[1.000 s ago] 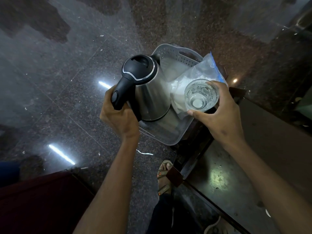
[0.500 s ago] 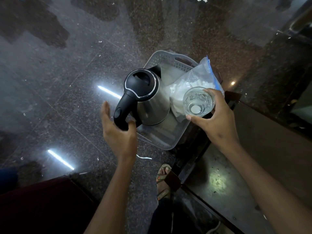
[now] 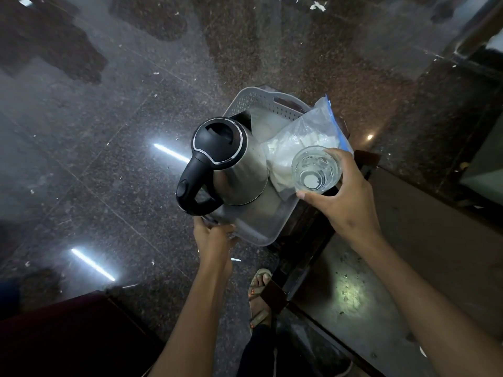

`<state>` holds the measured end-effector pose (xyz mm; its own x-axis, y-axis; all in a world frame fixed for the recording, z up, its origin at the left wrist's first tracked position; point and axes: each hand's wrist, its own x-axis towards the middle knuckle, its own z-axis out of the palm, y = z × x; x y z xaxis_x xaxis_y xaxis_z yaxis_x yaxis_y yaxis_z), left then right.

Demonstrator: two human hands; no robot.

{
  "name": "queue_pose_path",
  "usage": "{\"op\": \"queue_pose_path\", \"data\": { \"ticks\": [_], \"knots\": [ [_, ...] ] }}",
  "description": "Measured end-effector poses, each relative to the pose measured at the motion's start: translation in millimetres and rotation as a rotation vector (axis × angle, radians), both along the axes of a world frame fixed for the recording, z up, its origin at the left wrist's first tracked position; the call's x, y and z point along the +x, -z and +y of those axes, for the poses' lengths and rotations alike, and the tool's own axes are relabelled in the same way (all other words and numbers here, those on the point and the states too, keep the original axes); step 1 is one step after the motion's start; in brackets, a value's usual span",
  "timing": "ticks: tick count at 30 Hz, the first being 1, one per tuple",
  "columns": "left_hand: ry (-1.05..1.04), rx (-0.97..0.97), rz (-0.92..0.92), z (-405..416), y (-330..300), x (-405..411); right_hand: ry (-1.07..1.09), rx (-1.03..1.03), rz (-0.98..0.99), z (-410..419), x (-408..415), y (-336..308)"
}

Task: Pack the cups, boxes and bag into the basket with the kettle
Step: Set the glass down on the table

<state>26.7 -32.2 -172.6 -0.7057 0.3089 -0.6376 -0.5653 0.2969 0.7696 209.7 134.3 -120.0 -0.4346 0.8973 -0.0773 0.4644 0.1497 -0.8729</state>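
While our left hand [image 3: 213, 236] grips the basket [image 3: 268, 225] rim, kettle [image 3: 231, 164] and bag [image 3: 304, 140] sit inside; our right hand [image 3: 345, 205] holds a glass cup [image 3: 315, 170] above it, with no boxes visible.

Both forearms are bare, with no sleeves, watch or rings showing on the left hand [image 3: 213, 238] or the right hand [image 3: 345, 202]. One foot [image 3: 260, 297] wears an open-toed sandal with dull green straps and small orange marks; dark trousers [image 3: 257, 352] cover the leg.
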Motion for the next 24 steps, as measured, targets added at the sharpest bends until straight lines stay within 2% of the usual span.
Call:
{"op": "queue_pose_path", "data": {
  "ticks": [15,19,22,24],
  "knots": [
    [0.018,0.065,-0.053,16.4,-2.6,-0.3,0.042,0.006,0.059,-6.1,21.4,-28.1],
    [-0.130,0.108,-0.129,0.0,2.0,20.2,0.077,0.007,0.093,-10.4,39.3,-39.4],
    [-0.310,-0.047,0.024,-20.3,-7.8,61.8,0.126,0.007,0.125,-15.0,59.9,-47.7],
    [-0.203,-0.072,0.224,-25.8,-23.7,102.4,0.163,0.001,0.128,-18.5,77.4,-51.1]
  ]
}}
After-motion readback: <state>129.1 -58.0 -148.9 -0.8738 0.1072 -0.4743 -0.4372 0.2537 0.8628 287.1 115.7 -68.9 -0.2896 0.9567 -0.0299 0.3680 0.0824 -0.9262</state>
